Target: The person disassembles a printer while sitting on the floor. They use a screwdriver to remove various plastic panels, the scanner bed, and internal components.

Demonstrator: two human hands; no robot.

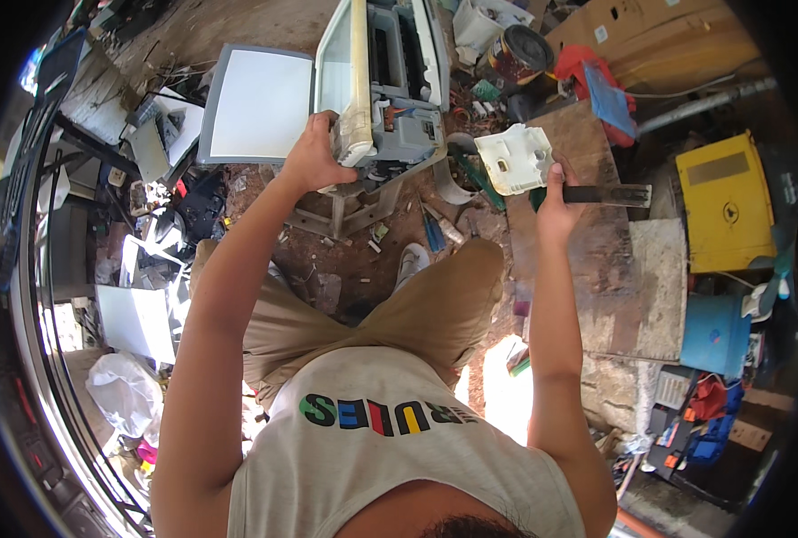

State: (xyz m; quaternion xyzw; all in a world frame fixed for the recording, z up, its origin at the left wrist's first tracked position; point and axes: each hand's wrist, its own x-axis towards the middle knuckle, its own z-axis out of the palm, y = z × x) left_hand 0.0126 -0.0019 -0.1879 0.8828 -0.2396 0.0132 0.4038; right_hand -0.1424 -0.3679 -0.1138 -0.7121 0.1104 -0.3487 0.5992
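A grey and white printer point(408, 134) with its insides exposed stands in front of me. Its flat lid point(260, 103) is swung out to the left, white underside up. My left hand point(314, 157) grips the near corner of the raised scanner section point(352, 90), fingers over the edge. To the right of the printer, my right hand point(558, 202) holds a cream plastic piece point(515, 160) with cut-outs, thumb pressed on it. A dark bar-shaped tool point(609, 195) sticks out rightward from the same hand; its other end is mostly hidden.
A worn wooden board point(596, 269) lies to the right, beside a yellow case point(728, 204) and a blue container point(717, 334). A dark round tub point(517, 52) stands beyond the printer. Scrap parts and a plastic bag point(125, 394) crowd the left. Small debris litters the ground.
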